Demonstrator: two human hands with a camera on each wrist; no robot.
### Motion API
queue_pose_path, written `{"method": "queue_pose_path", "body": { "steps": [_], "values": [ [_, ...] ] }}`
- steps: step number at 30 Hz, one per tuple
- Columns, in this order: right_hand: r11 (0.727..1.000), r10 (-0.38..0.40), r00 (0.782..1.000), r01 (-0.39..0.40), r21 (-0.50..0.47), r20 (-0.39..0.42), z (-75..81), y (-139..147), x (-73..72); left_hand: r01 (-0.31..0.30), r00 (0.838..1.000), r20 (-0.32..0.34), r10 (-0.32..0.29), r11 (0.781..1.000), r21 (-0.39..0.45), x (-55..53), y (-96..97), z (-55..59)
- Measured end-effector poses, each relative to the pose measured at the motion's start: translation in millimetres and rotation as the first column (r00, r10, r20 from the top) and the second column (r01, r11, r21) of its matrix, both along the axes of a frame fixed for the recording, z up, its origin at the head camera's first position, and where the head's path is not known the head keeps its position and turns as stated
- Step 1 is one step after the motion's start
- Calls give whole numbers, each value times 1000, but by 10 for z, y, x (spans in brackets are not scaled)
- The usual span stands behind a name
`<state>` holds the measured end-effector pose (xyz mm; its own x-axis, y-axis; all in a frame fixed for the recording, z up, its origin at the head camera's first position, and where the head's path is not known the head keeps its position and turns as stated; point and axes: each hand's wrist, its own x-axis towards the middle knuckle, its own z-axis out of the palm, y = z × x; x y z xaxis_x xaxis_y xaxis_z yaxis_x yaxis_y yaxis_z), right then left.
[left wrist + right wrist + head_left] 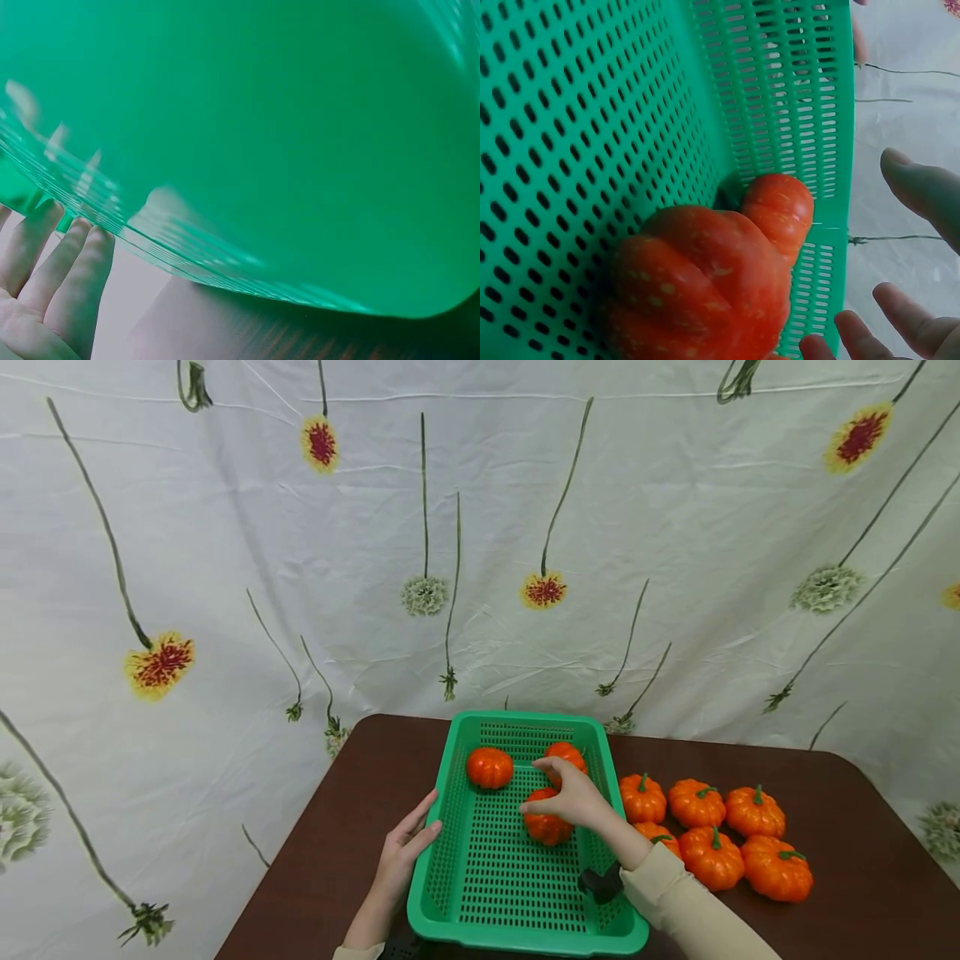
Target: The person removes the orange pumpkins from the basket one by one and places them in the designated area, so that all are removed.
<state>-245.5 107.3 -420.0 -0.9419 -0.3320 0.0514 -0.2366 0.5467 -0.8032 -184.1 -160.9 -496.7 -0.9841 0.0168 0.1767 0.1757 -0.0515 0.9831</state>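
Left hand (401,852): I see flat, straight fingers pressed against the green basket (450,893) outer wall, likely steadying it.
Right hand (573,795): fingers spread wide, resting over a pumpkin (546,828) inside, gripping nothing.
In basket: two more pumpkins (490,767) at twelve o'clock.
Nearby: loose pumpkins (712,831) on the table (330,827) at three o'clock, well apart from my reach.

A dark brown table (345,827) stands before a wrinkled white cloth backdrop (675,568) printed with long-stemmed flowers.

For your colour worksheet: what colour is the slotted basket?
Green; the basket shows best in the head view.
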Motion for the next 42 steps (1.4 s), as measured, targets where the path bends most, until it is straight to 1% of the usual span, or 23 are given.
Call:
{"method": "queue_pose_path", "body": {
  "steps": [6, 13, 19, 23, 29, 42],
  "values": [
    [998, 11, 998, -8, -59, 55, -66, 19, -50, 4, 1000, -8, -4, 1000, 4, -2, 8, -2],
    [991, 15, 988, 6, -133, 157, -152, 59, -110, -6, 1000, -24, 5, 1000, -8, 6, 5, -2],
    [991, 4, 981, 22, -131, 193, -197, 84, -134, -6, 1000, -25, 5, 1000, -11, 12, 7, 6],
    [992, -15, 978, 40, -116, 210, -212, 81, -139, -4, 1000, -27, 4, 1000, -23, 13, 9, 12],
    [994, -33, 975, 55, -94, 219, -234, 89, -138, -1, 1000, -9, 1, 1000, -25, 6, 9, 17],
    [996, -28, 979, 43, -72, 200, -246, 93, -129, 6, 1000, 2, -6, 1000, -9, 5, 5, 11]
  ]
}}
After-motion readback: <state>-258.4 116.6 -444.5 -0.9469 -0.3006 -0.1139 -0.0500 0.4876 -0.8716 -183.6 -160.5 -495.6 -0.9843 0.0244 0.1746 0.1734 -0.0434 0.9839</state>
